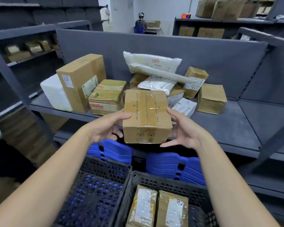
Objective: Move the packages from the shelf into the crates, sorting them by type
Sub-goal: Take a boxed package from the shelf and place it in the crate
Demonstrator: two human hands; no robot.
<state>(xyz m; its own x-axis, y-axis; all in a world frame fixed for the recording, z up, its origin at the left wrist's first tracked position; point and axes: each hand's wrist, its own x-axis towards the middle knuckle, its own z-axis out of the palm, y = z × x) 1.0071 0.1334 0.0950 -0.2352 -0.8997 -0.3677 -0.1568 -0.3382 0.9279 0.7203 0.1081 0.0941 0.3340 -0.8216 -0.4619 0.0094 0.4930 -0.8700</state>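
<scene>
Here, two bare hands are carrying a taped cardboard box [147,116] in the air, just in front of the shelf [220,125] edge and above the crates. The left hand [106,128] is pressing the box's left side, thumb lying on the top edge and fingers curling underneath. The right hand [183,130] is mirroring it on the right side, thumb on the top corner and fingers spreading below the bottom edge. Both are gripping the box between them, which looks like a way of keeping it level and balanced.

Directly below the grip, and a little nearer the person, two dark mesh crates are sitting side by side, touching. The right crate [170,181] is already holding two brown cardboard boxes [157,208], lying next to each other with white labels facing up. The left crate [105,167] is showing no packages in the part that is visible. Judging from that, cardboard boxes are going into the right crate, and the held box probably belongs there too.

Beyond the grip, the shelf is still carrying a jumble of packages. Just behind and left of the held box, a squat taped carton [107,95] is sitting beside a tall upright carton [81,79], with a white foam-like block [55,93] at the far left. Behind and to the right, white plastic mailer bags [152,63] are lying heaped over smaller brown boxes [211,98]. These soft bags are likely meant for the left crate.
</scene>
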